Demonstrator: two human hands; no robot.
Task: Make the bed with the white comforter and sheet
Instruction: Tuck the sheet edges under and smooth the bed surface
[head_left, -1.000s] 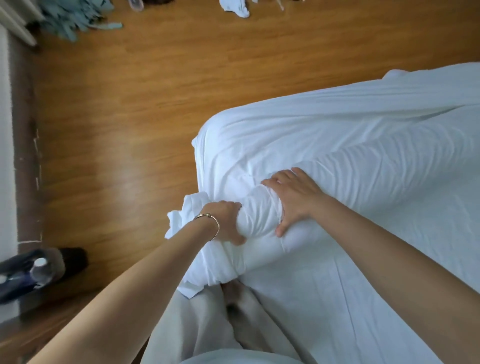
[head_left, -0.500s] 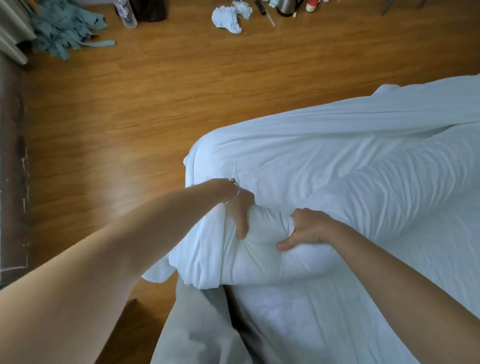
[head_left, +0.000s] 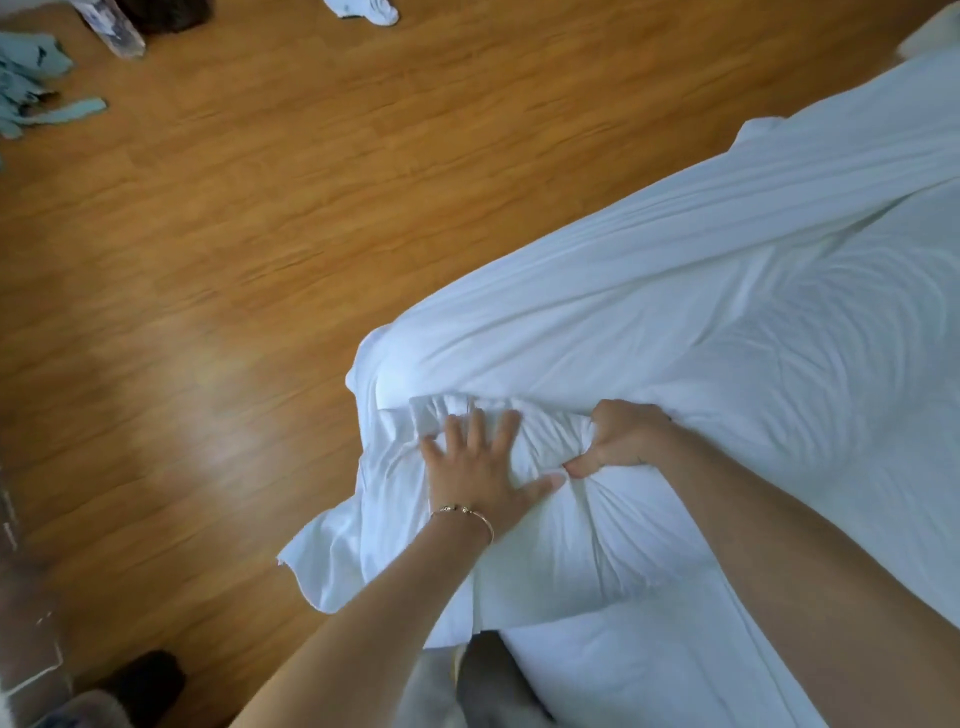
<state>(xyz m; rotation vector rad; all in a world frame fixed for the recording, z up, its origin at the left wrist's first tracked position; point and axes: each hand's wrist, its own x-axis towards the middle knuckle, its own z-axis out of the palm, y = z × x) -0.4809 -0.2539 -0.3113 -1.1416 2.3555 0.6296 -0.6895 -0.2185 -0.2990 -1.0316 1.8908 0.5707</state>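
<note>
The big, puffy white comforter (head_left: 649, 374) lies bunched up at the corner of the bed (head_left: 649, 670), over the brown wood floor (head_left: 260, 260). The left hand (head_left: 478, 462) lies flat on it with fingers spread, pressing it down. The right hand (head_left: 623, 436) is curled tight around a bunch of it. The comforter looks soft, floppy and light, so it will likely sag and slide if held loosely. The best place to hold it seems to be the thick corner, by a good handful. A thin white sheet (head_left: 332, 561) hangs off the edge.

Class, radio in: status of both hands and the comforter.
Left hand flat, pressing comforter corner. Right hand gripping bunched fabric. Nothing in the way.
</note>
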